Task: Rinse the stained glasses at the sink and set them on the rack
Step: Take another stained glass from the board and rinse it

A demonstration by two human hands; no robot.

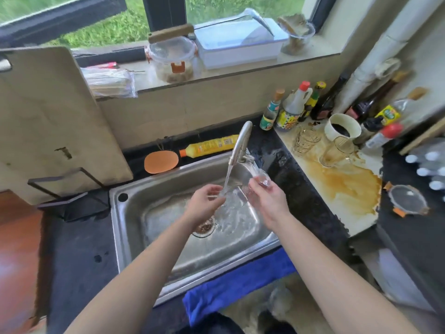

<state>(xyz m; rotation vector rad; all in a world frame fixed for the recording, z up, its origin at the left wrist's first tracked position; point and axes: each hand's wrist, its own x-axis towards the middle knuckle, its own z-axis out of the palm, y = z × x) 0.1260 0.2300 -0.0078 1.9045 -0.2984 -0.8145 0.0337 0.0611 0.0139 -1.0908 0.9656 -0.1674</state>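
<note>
Over the steel sink (pixel 134 237), both my hands hold one clear glass (pixel 237 194) on its side under the running tap (pixel 242 143). My right hand (pixel 267 201) grips its base end. My left hand (pixel 204 203) is at its rim, where the water stream falls. Two stained glasses remain on the right counter: one (pixel 304 141) upright near the bottles, another (pixel 337 151) standing at the edge of a brown spill (pixel 346 186). A black wire rack (pixel 72 186) stands left of the sink.
A large cutting board (pixel 48 116) leans behind the rack. A yellow detergent bottle (pixel 212 145) and an orange sponge (pixel 161 162) lie behind the sink. Sauce bottles (pixel 291 112) and a white cup (pixel 342 127) crowd the right corner. A blue cloth (pixel 236 285) hangs at the sink's front.
</note>
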